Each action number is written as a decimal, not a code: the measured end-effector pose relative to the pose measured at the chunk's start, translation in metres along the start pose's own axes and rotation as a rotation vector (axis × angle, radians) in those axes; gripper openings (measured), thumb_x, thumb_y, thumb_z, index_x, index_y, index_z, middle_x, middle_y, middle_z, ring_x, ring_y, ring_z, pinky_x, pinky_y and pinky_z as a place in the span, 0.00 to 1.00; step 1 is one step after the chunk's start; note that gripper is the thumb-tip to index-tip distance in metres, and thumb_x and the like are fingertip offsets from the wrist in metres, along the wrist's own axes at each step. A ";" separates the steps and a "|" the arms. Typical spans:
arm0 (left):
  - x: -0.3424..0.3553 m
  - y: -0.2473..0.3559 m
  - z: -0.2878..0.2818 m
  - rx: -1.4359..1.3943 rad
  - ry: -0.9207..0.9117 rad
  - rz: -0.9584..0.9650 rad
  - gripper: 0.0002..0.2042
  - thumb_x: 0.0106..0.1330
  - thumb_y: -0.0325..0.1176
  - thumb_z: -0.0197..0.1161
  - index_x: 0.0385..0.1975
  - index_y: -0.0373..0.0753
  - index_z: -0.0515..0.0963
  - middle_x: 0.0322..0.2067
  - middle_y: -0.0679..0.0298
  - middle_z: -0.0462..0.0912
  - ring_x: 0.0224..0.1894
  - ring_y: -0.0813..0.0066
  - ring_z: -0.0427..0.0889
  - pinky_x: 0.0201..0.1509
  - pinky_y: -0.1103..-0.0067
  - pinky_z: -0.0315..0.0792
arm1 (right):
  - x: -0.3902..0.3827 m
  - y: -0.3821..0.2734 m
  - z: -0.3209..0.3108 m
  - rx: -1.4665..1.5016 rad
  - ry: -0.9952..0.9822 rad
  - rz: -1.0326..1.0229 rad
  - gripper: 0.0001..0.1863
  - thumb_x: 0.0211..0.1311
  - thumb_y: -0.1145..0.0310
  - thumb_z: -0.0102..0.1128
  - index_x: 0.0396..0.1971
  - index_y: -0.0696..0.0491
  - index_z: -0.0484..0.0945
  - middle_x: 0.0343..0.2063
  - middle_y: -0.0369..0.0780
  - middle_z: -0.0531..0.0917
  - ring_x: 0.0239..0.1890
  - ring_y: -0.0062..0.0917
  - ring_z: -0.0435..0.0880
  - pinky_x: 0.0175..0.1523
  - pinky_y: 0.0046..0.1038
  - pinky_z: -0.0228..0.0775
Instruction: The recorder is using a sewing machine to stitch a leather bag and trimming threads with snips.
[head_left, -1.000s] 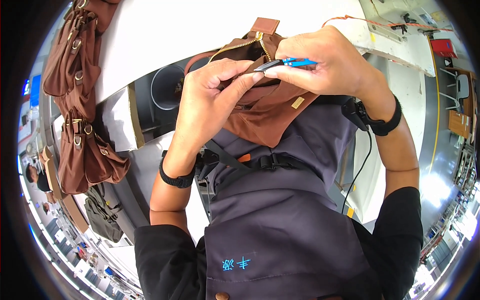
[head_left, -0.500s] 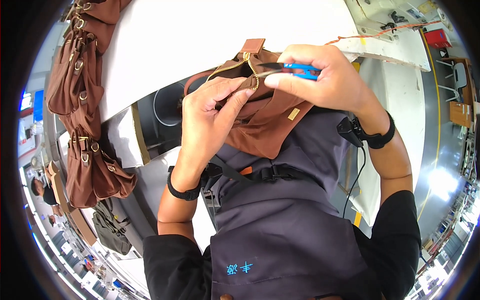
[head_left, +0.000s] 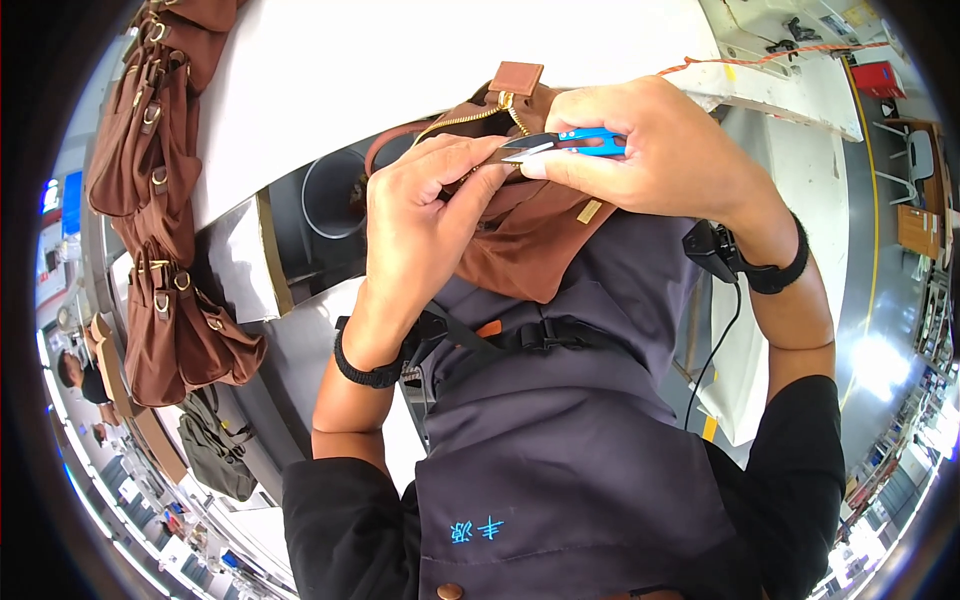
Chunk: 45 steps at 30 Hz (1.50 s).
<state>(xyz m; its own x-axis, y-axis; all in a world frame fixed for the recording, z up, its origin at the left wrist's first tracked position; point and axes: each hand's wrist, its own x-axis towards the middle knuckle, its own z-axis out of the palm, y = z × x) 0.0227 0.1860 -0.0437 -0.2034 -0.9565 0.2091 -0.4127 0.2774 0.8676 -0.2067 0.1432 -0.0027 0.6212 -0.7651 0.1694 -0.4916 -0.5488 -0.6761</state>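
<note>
A brown fabric bag (head_left: 525, 255) lies against my apron at the table's near edge, its mouth partly open along a gold-toothed zipper (head_left: 517, 113). My left hand (head_left: 415, 220) pinches the zippered edge between thumb and fingers. In my right hand (head_left: 665, 150) are blue-handled thread snips (head_left: 597, 141), gripped between thumb and fingers. Their blades point left and reach the bag's edge right beside my left fingertips. Whether they touch a thread is too small to make out. A brown tab (head_left: 518, 78) stands up at the zipper's far end.
Several brown bags (head_left: 145, 170) hang in a column at the left. A white tabletop (head_left: 400, 60) spreads beyond the bag. Part of a machine (head_left: 780, 40) with an orange cord stands at the far right. An olive bag (head_left: 215, 450) lies at the lower left.
The snips' blades have moved slightly left and down, closer to my left fingertips. My left hand has rolled a little over the zippered edge, and the bag's tab has shifted right and away.
</note>
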 end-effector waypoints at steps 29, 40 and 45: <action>-0.002 0.001 0.003 0.032 0.004 -0.026 0.10 0.63 0.25 0.70 0.44 0.33 0.87 0.36 0.57 0.89 0.36 0.67 0.88 0.42 0.77 0.80 | 0.004 -0.007 -0.009 0.015 -0.083 0.089 0.16 0.60 0.60 0.67 0.25 0.60 0.81 0.20 0.47 0.79 0.22 0.39 0.80 0.31 0.37 0.71; -0.003 0.003 0.004 0.054 -0.044 0.010 0.10 0.64 0.22 0.68 0.44 0.33 0.87 0.34 0.59 0.88 0.35 0.73 0.85 0.40 0.79 0.78 | 0.014 0.003 -0.019 0.038 -0.219 -0.006 0.16 0.57 0.59 0.69 0.24 0.58 0.80 0.20 0.47 0.77 0.23 0.40 0.76 0.31 0.37 0.67; -0.002 0.000 0.006 0.026 -0.020 0.032 0.10 0.62 0.23 0.69 0.44 0.34 0.87 0.32 0.57 0.87 0.33 0.65 0.86 0.39 0.76 0.78 | 0.019 0.001 -0.027 -0.034 -0.236 -0.057 0.17 0.56 0.57 0.70 0.24 0.58 0.80 0.20 0.47 0.77 0.23 0.40 0.75 0.32 0.37 0.68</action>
<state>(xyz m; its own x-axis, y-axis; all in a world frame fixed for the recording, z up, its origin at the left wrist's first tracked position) 0.0175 0.1887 -0.0470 -0.2343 -0.9451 0.2278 -0.4285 0.3107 0.8484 -0.2118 0.1189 0.0191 0.7723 -0.6344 0.0317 -0.4691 -0.6032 -0.6451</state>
